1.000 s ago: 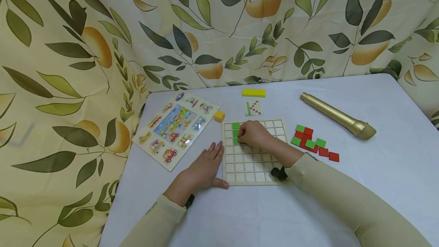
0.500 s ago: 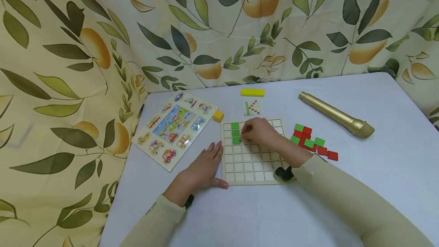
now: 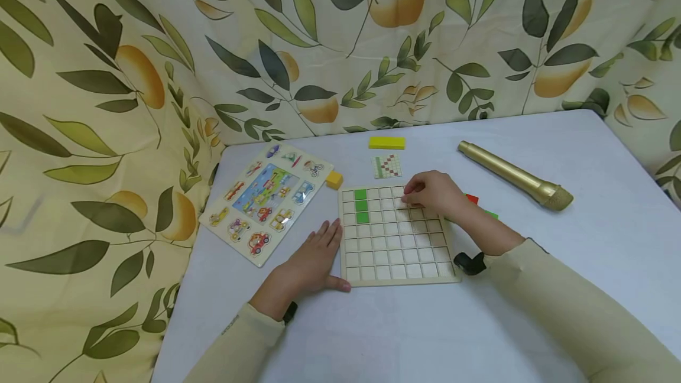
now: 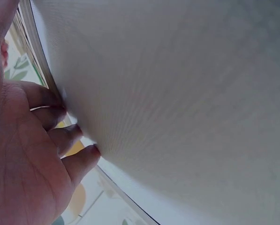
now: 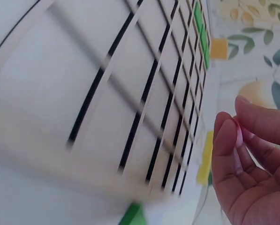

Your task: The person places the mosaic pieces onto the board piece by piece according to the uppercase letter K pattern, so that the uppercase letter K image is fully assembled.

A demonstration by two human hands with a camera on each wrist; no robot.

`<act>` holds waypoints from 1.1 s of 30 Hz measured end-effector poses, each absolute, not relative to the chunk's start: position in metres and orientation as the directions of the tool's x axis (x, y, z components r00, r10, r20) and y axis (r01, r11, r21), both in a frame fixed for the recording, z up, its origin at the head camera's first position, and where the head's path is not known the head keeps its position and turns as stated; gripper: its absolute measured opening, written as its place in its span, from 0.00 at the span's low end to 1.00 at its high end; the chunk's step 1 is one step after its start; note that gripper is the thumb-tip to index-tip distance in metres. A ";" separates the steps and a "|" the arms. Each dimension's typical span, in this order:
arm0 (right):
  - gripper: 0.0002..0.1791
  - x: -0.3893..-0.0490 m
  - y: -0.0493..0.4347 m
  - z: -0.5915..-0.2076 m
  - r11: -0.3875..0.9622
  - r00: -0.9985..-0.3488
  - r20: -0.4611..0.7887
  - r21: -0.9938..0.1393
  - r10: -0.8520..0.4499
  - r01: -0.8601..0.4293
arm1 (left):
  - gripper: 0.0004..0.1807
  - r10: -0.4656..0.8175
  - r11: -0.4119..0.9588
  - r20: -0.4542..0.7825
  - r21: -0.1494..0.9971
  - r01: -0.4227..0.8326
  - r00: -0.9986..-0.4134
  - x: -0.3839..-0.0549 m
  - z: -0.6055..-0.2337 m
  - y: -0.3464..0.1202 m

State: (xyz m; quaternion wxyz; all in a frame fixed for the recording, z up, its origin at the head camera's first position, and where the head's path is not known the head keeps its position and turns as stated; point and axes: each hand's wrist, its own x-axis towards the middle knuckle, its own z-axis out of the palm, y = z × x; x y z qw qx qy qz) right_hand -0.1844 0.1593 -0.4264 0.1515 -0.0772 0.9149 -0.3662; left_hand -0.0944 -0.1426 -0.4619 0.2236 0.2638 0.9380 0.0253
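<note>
A pale grid board (image 3: 400, 281) lies on the table with three green square tiles (image 3: 362, 205) in a short column near its upper left. My left hand (image 3: 314, 259) rests on the table with straight fingers, fingertips at the board's left edge. Above the board's upper right part is my right hand (image 3: 433, 192), its fingers loosely bent. In the right wrist view, no tile shows between the thumb and fingers. A pile of loose tiles beyond it is mostly hidden by the hand and forearm; a red tile (image 3: 472, 198) and a green tile (image 3: 492, 214) peek out.
A small pattern card (image 3: 387, 166) and a yellow bar (image 3: 386, 143) lie behind the board. To the left is a vehicle picture puzzle (image 3: 268, 200) with a yellow block (image 3: 334, 179) at its corner. A gold microphone (image 3: 513, 175) lies at the back right.
My right hand has left the lowest green tile and moved right across the board, covering much of the loose pile. The left hand stays at the board's edge. The head view has shifted slightly.
</note>
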 end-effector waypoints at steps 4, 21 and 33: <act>0.12 -0.183 0.180 -0.426 0.734 -0.949 -0.227 -0.679 -0.218 -0.006 | 0.71 0.508 0.859 -0.400 0.173 0.482 -0.762 -0.095 -0.463 -0.143; 0.16 -0.169 0.245 -0.425 0.772 -0.953 -0.270 -0.632 -0.137 0.068 | 0.71 0.507 0.861 -0.394 0.195 0.469 -0.767 -0.093 -0.461 -0.147; 0.17 -0.154 0.283 -0.437 0.799 -0.956 -0.282 -0.591 -0.075 0.112 | 0.71 0.515 0.856 -0.393 0.182 0.484 -0.762 -0.094 -0.461 -0.143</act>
